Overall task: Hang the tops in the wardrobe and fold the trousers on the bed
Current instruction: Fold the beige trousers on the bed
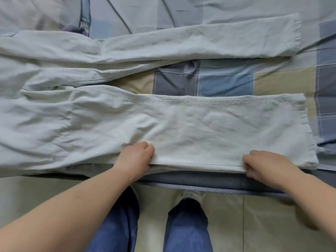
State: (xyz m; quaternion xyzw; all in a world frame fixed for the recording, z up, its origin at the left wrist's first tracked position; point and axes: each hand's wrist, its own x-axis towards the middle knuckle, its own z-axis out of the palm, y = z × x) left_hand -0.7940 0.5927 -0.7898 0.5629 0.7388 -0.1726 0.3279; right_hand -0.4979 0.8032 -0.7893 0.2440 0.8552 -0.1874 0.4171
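Pale trousers (163,124) flat on bed, legs apart.

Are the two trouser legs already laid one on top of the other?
No: the trousers lie spread on the bed, checked sheet showing between the legs.

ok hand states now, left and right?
Left hand: closed, pinching the near edge of the pale trousers.
Right hand: closed, gripping the same edge nearer the hem.
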